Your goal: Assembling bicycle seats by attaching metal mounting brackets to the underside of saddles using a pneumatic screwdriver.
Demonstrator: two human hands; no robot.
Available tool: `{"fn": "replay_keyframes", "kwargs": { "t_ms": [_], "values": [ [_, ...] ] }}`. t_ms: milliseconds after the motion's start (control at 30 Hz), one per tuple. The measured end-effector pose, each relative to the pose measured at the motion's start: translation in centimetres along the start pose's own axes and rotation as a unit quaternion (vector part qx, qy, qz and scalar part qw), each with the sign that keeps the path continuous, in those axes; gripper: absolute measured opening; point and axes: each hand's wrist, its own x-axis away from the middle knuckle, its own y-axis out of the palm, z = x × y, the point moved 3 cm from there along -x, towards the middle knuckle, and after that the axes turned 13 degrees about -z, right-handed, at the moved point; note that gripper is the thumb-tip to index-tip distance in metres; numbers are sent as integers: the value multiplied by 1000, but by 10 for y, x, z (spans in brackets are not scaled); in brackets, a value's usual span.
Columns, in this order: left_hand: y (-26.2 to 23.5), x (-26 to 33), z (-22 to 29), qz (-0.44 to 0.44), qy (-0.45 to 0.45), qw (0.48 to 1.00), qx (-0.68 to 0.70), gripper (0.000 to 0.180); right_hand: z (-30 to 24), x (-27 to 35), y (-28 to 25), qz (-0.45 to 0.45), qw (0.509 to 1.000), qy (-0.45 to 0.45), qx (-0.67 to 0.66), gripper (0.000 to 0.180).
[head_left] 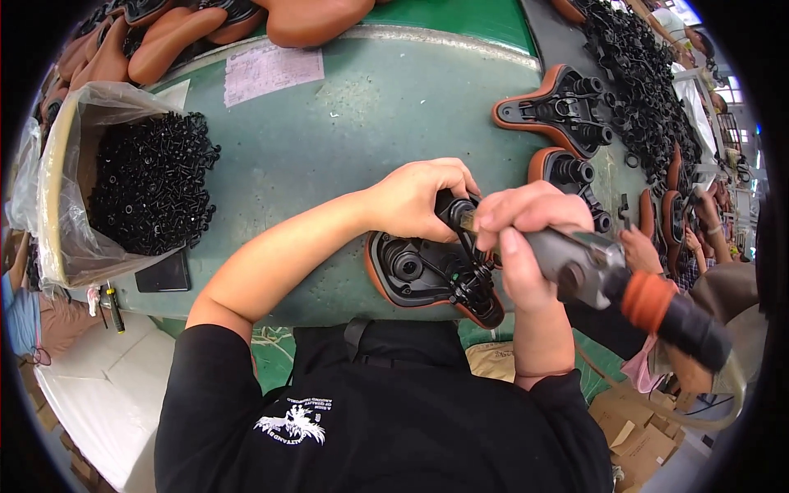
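An upturned bicycle saddle point(403, 287) with a brown edge and black underside lies at the table's near edge, in front of me. My left hand point(423, 197) is closed around a black round fitting point(450, 209) at its far side. In my right hand point(526, 226) is a grey air screwdriver point(575, 263) with an orange band and a dark rear end. Its tip points left toward that fitting, close to my left fingers. My right fingers cover the tip, so I cannot tell whether it touches.
A plastic-lined box point(53, 197) at left spills small black screws point(152, 185). A dark flat phone-like object point(163, 273) lies near it. Two more upturned saddles point(534, 111) are at right, by a heap of black parts point(649, 82). Brown saddles point(177, 41) crowd the far left. Another person's hand point(641, 251) is at right.
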Motion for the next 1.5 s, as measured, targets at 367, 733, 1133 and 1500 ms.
{"fn": "replay_keyframes", "kwargs": {
  "t_ms": [367,733,1133,1500],
  "values": [
    [2,18,19,25,-10,999,-23,47,-31,9,3,3,998,-53,-14,35],
    [-333,67,128,568,-68,767,-291,41,-51,74,-49,332,930,137,-82,25],
    [-139,251,55,121,-625,644,-424,38,-16,185,-66,362,872,327,-36,30],
    [-126,274,21,307,-452,690,-473,8,27,93,22,37,911,348,-218,29]
  ]
}}
